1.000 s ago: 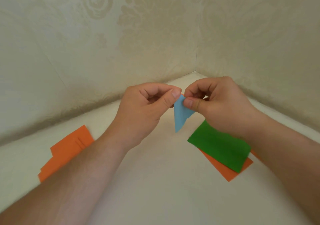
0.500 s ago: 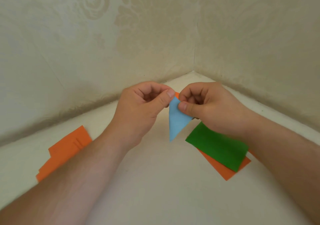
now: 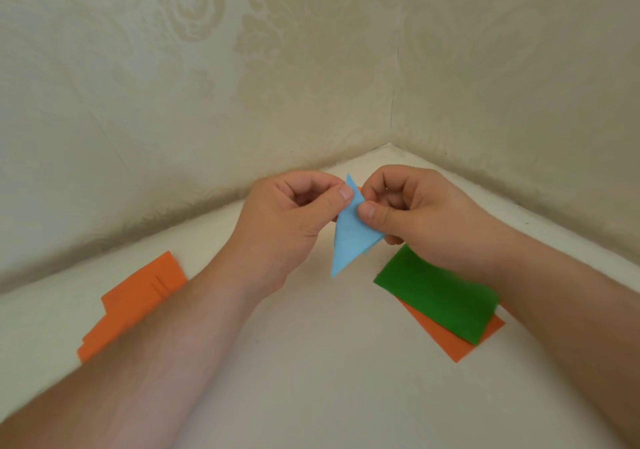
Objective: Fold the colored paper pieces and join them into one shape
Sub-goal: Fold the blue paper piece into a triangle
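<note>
At the centre of the frame, the left hand [image 3: 287, 220] and right hand [image 3: 426, 216] pinch a folded blue paper triangle [image 3: 349, 237] between them, its long point hanging down above the table [image 3: 311, 362]. A green sheet [image 3: 440, 296] overlaps an orange sheet [image 3: 457, 344] at lower right; more orange paper [image 3: 135, 299] lies at left.

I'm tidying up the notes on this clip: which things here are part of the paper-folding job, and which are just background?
Part of the job:
blue paper, pinched by left hand and right hand
green paper
orange paper under it
orange sheets on the left

Just background:
white table
patterned wall
</note>
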The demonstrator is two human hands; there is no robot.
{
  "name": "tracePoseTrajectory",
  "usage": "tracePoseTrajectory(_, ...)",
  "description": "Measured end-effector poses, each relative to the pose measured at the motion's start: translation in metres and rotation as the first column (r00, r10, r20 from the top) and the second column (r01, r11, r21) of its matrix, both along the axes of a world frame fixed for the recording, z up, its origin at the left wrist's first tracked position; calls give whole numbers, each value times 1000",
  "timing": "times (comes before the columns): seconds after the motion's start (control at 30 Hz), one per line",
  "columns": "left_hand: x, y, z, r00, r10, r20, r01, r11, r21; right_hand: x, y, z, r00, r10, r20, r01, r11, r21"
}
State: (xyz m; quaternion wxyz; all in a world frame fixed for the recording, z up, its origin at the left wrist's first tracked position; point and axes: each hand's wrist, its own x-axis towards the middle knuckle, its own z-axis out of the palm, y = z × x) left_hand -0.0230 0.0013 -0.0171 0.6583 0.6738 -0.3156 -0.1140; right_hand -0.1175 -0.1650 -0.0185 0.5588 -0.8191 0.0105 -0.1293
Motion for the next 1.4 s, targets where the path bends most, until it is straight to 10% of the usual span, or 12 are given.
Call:
tracePoseTrajectory(0.9,-9,-1,2,992,-70,-109,81,992,95,4,12,-2,952,-149,267,141,989,50)
tracePoseTrajectory(1.4,-3,3,-4,993,-53,107,14,940,342,5,5,6,884,-390,257,336,913,230)
